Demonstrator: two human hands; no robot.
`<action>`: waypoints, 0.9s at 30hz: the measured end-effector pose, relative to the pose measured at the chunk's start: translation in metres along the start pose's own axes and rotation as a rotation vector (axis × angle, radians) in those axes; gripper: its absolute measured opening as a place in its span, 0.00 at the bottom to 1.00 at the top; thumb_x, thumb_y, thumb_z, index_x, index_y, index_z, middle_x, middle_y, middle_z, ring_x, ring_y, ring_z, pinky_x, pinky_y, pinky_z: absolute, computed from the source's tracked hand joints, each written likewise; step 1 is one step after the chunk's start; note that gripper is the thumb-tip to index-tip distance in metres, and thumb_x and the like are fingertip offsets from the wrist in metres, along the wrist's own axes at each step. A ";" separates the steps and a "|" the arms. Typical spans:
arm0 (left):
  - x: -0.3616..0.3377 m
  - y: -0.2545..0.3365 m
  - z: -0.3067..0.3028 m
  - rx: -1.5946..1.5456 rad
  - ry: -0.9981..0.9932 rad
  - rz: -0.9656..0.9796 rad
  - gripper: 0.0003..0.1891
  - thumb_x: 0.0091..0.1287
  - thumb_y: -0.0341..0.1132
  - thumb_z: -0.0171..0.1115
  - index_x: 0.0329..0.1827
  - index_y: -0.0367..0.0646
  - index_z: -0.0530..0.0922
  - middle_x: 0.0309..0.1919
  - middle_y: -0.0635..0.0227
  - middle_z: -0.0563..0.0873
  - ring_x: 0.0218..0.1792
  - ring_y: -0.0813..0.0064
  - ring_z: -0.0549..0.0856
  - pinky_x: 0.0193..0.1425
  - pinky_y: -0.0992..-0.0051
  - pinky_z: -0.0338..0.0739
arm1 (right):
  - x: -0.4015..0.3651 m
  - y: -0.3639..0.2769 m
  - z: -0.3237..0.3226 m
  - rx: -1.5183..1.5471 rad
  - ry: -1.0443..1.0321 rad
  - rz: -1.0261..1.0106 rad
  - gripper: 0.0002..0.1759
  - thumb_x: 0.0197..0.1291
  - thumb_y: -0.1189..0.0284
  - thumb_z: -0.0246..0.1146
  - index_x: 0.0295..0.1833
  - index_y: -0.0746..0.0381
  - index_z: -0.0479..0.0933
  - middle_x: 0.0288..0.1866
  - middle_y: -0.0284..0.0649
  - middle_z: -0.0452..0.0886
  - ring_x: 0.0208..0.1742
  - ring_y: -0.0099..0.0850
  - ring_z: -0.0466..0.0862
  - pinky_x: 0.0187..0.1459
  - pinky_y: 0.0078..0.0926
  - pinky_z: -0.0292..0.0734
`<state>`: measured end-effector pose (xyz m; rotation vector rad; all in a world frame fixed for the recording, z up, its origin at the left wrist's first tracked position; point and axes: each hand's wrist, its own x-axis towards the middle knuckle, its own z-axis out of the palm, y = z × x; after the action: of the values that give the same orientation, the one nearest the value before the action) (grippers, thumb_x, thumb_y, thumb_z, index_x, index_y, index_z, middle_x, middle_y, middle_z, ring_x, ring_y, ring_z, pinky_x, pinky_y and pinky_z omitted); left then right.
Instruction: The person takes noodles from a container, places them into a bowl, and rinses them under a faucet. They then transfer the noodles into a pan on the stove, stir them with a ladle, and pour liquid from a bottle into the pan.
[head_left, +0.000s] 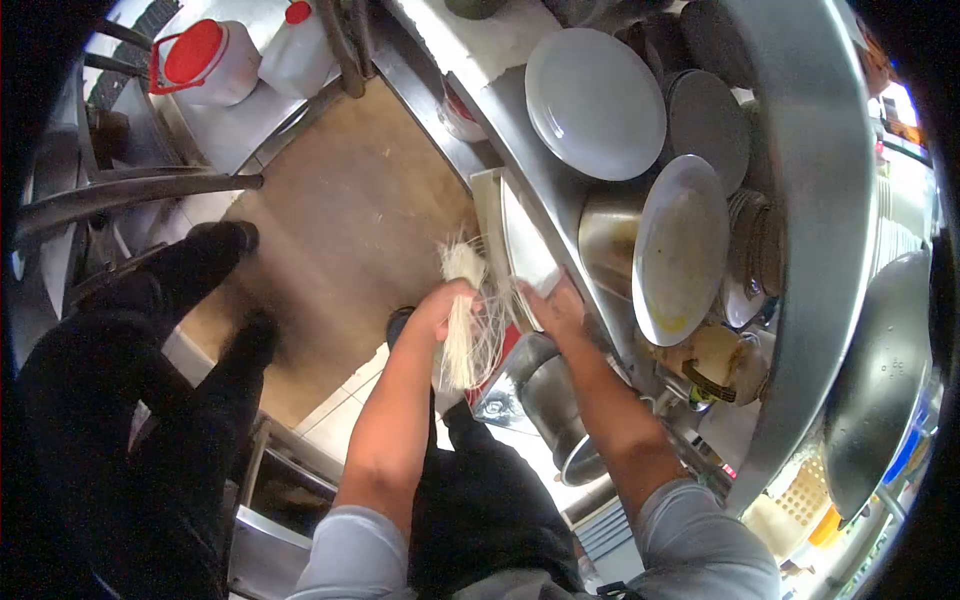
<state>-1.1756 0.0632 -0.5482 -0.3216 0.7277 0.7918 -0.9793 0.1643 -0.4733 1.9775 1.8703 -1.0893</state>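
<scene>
My left grip (443, 306) is clamped round a bundle of noodles (461, 345), fist closed about its middle. The bundle hangs over the floor (340, 190), just off the edge of the bench (810, 200), not resting on anything. Its long axis runs from near my body straight out ahead of me, with one end poking out beyond my knuckles and the other end toward my waist.

The noodles are thin, pale and stiff-looking. Most lie packed together, but loose strands splay off to the right, toward my other hand.

My right grip (556, 308) is just beside them, at the near end of a pale tray (503, 225) that stands on edge against the side of the bench. The hand touches the tray, but I cannot tell whether the fingers close on it or only rest there. So the left hand has the bundle, and the right is near enough for stray strands to reach it.

On the bench lie a white plate (595, 100), a tilted plate (681, 250) and a steel pot (603, 236). Another person's shoe (226, 238) is on the floor to my left.
</scene>
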 end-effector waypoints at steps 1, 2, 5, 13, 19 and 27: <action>-0.021 0.000 0.000 -0.057 0.067 -0.028 0.09 0.54 0.38 0.60 0.34 0.46 0.74 0.23 0.66 0.78 0.20 0.69 0.78 0.22 0.65 0.76 | -0.004 -0.009 0.002 0.012 -0.001 -0.006 0.65 0.42 0.36 0.66 0.67 0.82 0.53 0.65 0.63 0.66 0.68 0.54 0.65 0.70 0.45 0.54; -0.035 -0.001 -0.002 -0.045 0.045 -0.058 0.10 0.54 0.38 0.60 0.37 0.47 0.74 0.23 0.66 0.78 0.21 0.68 0.78 0.22 0.63 0.78 | -0.010 -0.016 0.008 -0.276 0.039 -0.005 0.68 0.40 0.37 0.67 0.68 0.82 0.49 0.68 0.64 0.60 0.70 0.54 0.61 0.71 0.44 0.51; -0.057 -0.008 -0.004 -0.063 0.063 -0.089 0.06 0.57 0.36 0.57 0.34 0.46 0.73 0.24 0.65 0.77 0.20 0.67 0.76 0.20 0.65 0.74 | -0.006 -0.017 0.028 -0.508 0.034 0.071 0.76 0.31 0.37 0.71 0.70 0.82 0.41 0.72 0.66 0.49 0.74 0.54 0.52 0.72 0.43 0.46; -0.031 -0.052 0.017 0.123 0.108 -0.216 0.14 0.53 0.41 0.63 0.37 0.40 0.80 0.26 0.64 0.81 0.22 0.70 0.80 0.28 0.67 0.78 | -0.003 -0.022 0.034 -0.643 0.158 0.120 0.60 0.41 0.56 0.72 0.70 0.79 0.46 0.70 0.61 0.53 0.72 0.52 0.54 0.72 0.43 0.50; -0.009 -0.054 0.039 -0.103 -0.173 -0.137 0.07 0.59 0.36 0.59 0.33 0.41 0.78 0.25 0.65 0.81 0.22 0.71 0.80 0.26 0.70 0.78 | -0.001 -0.013 0.036 -0.610 0.148 0.097 0.53 0.45 0.65 0.69 0.70 0.77 0.47 0.70 0.58 0.55 0.72 0.50 0.56 0.71 0.42 0.52; -0.051 -0.039 0.033 0.049 0.101 -0.151 0.06 0.53 0.32 0.64 0.23 0.43 0.76 0.19 0.68 0.78 0.20 0.72 0.78 0.27 0.70 0.74 | 0.000 -0.004 0.023 -0.591 0.109 0.080 0.46 0.46 0.66 0.70 0.66 0.75 0.55 0.64 0.58 0.65 0.66 0.47 0.68 0.66 0.39 0.63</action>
<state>-1.1552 0.0273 -0.4890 -0.3694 0.8064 0.6176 -0.9910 0.1514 -0.4883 1.7584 1.8604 -0.3437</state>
